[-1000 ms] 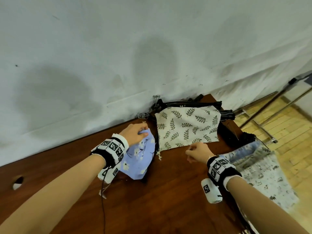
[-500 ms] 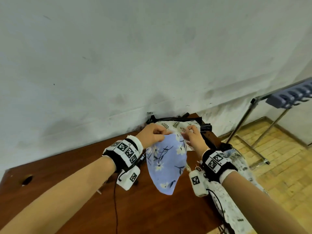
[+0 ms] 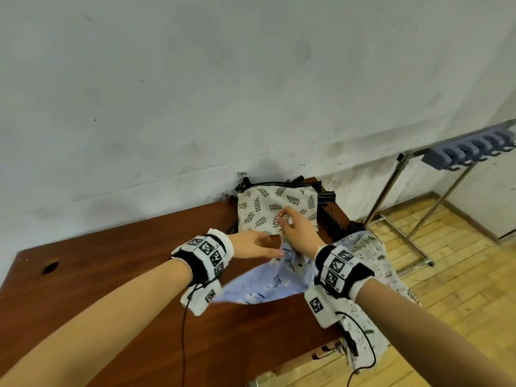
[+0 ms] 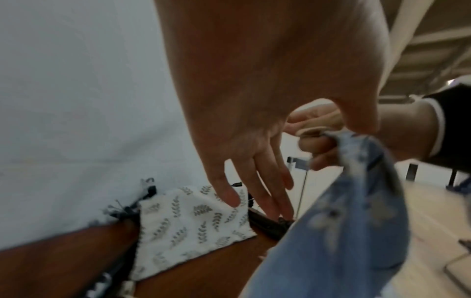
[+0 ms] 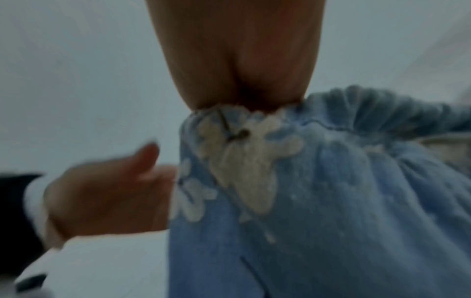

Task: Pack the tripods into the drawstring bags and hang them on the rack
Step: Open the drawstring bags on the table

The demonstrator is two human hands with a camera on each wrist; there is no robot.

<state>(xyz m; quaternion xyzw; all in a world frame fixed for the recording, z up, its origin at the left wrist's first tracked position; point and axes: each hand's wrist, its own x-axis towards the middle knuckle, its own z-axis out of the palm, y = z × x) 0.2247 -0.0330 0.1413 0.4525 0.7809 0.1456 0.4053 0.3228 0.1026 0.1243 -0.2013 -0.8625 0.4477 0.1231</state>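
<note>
Blue flowered bag (image 3: 268,286) now hangs clear of the desk (image 3: 117,275), where 1 second ago it lay flat there under the left hand (image 3: 251,244). Right hand (image 3: 296,233) has come across to it and its fingers pinch the gathered rim; the cloth drapes down below them. Left hand sits just left of that rim, fingers loose and straight, thumb against the cloth; whether it grips anything cannot be told through the blur. The head view has also swung up since then, bringing the hook bar into sight.

Reading: the bag is up for opening its mouth; no tripod is inside it yet, so packing has only begun.

Count:
- Bags, 3: blue 1 in hand; leaf-print bag (image 3: 276,208) flat on the desk just beyond the fingers; grey-printed bag (image 3: 374,263) draped off the desk edge under the right wrist.
- Tripods: black legs (image 3: 326,196) poke out behind the leaf-print bag; number cannot be told.
- Rack (image 3: 413,188), 1, well right of the fingers, nothing hung.
</note>
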